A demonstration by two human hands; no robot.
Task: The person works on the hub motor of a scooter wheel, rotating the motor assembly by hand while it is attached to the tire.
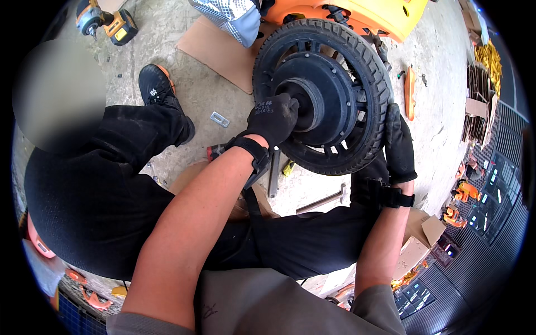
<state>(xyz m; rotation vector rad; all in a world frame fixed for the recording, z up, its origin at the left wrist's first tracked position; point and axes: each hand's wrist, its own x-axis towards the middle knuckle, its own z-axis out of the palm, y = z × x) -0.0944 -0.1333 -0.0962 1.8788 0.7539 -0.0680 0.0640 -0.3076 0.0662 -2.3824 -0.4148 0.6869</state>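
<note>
A black wheel [315,100] with a knobbly tyre and a large round hub stands tilted in front of me. In a black glove, my left hand [273,118] is closed in a fist at the middle of the hub. Whatever its fingers grip there is hidden. My right hand [400,146], gloved too, lies with fingers stretched out along the right side of the tyre. Beyond the wheel is an orange and yellow vehicle body [368,17]. On the floor below the wheel lie a dark metal bar [273,174] and a hammer [324,201].
A cordless power tool [106,23] lies at the far left. A silvery bag [231,17] rests by a cardboard sheet [218,53]. Near my left forearm is a small metal plate [220,119]. An orange strip [410,94] lies right of the wheel; stacked cardboard [477,106] stands farther right.
</note>
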